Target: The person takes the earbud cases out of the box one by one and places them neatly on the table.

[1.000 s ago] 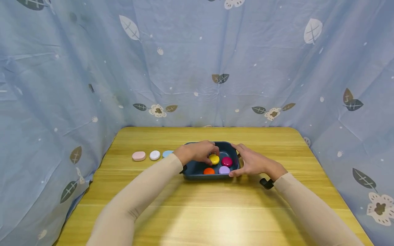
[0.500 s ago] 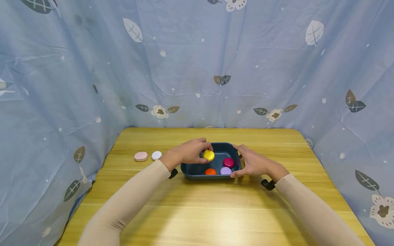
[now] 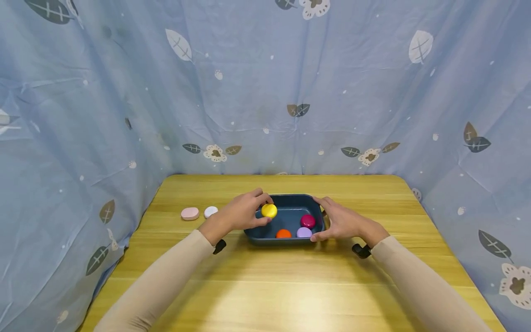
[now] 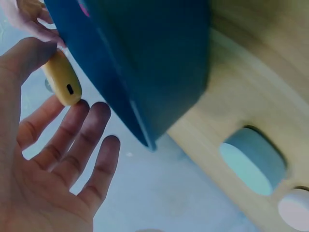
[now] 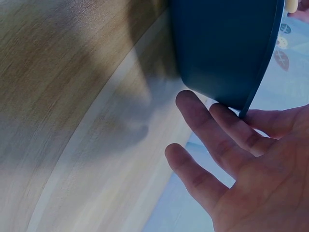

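- Since the earlier frame, the round yellow case (image 3: 269, 211) and the left hand (image 3: 244, 210) shift leftward over the dark blue tray (image 3: 269, 241), from its middle toward its left end.
- Pinched between left thumb and fingers, the case seems raised above the tray's rim; round from above, it has no clear long axis.
- The left hand is nearer to it; the right hand (image 3: 342, 220) stays spread against the tray's right end.
- Unmoved inside the tray: crimson (image 3: 308, 222), lilac (image 3: 304, 232) and orange (image 3: 284, 234) cases, toward its right and near sides.
- Left of the tray, on the worktop (image 3: 265, 286): pink oval (image 3: 190, 214), white round (image 3: 210, 211) and light blue (image 4: 258, 162) cases.
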Demonstrator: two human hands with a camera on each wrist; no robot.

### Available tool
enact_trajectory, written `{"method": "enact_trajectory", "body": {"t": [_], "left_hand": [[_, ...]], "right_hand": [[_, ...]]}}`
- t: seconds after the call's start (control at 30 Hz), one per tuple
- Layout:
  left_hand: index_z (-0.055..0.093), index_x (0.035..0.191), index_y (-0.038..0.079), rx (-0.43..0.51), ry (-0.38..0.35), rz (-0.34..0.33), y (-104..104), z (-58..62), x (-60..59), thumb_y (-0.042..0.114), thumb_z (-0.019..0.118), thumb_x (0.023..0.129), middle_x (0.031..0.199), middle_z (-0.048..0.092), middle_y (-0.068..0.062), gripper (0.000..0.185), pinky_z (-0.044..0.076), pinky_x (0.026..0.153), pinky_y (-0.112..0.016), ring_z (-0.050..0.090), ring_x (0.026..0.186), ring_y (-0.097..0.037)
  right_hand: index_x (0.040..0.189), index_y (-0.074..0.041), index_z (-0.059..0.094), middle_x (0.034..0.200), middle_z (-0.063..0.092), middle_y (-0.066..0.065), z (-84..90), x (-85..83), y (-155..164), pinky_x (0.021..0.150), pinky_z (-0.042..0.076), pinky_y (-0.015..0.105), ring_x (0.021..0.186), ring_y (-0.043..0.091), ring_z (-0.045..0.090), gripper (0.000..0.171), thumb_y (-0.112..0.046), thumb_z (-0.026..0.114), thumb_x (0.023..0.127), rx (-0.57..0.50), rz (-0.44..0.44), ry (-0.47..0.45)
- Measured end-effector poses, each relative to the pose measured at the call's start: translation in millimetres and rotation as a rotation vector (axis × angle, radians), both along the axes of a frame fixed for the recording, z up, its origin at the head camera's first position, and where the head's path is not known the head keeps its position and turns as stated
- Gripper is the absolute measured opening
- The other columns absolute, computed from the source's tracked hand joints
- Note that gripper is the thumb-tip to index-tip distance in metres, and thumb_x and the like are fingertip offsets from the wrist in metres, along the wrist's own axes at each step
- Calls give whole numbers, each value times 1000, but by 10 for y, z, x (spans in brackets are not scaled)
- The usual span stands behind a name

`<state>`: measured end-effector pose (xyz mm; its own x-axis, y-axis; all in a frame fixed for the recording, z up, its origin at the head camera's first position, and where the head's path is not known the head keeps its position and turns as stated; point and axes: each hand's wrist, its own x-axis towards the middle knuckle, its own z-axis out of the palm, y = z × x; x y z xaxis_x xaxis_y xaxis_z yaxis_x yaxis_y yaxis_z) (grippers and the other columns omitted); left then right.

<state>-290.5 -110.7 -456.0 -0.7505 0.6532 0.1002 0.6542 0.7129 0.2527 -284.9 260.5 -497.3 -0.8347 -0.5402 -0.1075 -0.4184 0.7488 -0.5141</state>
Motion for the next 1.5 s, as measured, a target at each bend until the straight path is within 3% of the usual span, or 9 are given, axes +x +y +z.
{"method": "enact_trajectory", "body": {"t": [0.37, 0.63, 1.0, 1.2, 1.5], "left_hand": [[74, 143, 15, 88, 89, 142, -427, -114, 200, 38, 91, 103, 123, 70, -5, 49, 59, 78, -32, 69, 98, -18], [75, 139, 17, 172, 125, 224, -815, -216, 318, 36, 93, 102, 121, 72, -4, 45, 65, 85, -39, 76, 104, -26], [77, 137, 15, 51, 33, 291, -1110, -373, 393, 38, 94, 101, 124, 74, -6, 46, 66, 86, -39, 77, 107, -22], [77, 136, 15, -24, -13, 270, -1158, -463, 373, 39, 92, 103, 121, 74, -7, 43, 64, 83, -37, 73, 98, -18], [78, 139, 13, -100, -17, 243, -1185, -574, 355, 41, 94, 101, 118, 73, -5, 50, 56, 78, -36, 61, 89, -14]], "right_hand": [[186, -5, 24, 165, 54, 19, 8, 17, -1, 119, 60, 62, 137, 33, 70, 140, -79, 91, 88, 3, 4, 13], [186, -6, 23, 167, 53, 20, 18, 26, -9, 118, 61, 61, 137, 33, 70, 139, -78, 91, 88, 12, 1, 14], [186, -5, 23, 165, 54, 20, 17, 30, -20, 119, 61, 62, 136, 32, 71, 137, -73, 93, 89, 13, -2, 17], [186, -7, 23, 164, 54, 19, 14, 26, -21, 118, 61, 62, 136, 33, 71, 135, -71, 93, 89, 19, -2, 21], [186, -7, 23, 164, 54, 19, 20, 25, -24, 119, 61, 62, 137, 33, 71, 139, -77, 92, 87, 15, -4, 13]]}}
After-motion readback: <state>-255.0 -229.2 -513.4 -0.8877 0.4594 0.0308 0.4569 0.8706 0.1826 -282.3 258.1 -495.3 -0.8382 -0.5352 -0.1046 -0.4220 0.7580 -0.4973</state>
